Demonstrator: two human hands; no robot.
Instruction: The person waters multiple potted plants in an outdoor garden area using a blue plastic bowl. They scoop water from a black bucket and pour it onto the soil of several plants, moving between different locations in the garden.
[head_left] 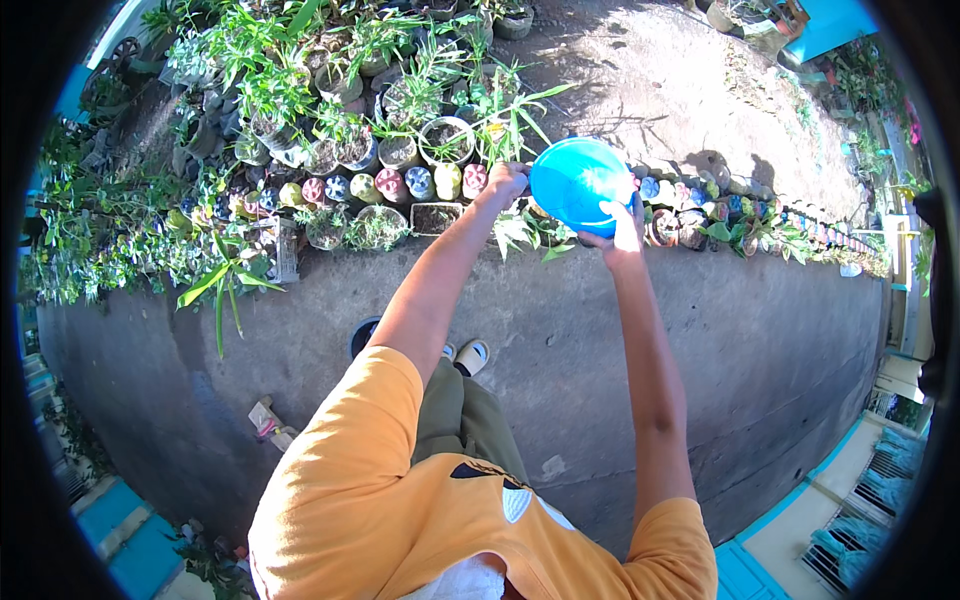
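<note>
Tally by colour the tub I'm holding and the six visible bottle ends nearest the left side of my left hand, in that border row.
Blue tub: 1
Pinkish-red bottle ends: 2
Yellow bottle ends: 2
Blue bottle ends: 2
Total: 7

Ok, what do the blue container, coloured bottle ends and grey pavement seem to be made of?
Blue container: probably plastic, smooth and slightly shiny, with an even, bright colour.
Coloured bottle ends: likely plastic, given their lobed, moulded-looking bases; painted or tinted, I can't tell.
Grey pavement: seemingly concrete, matte, judging by its flat, stained surface and faint lines.
</note>
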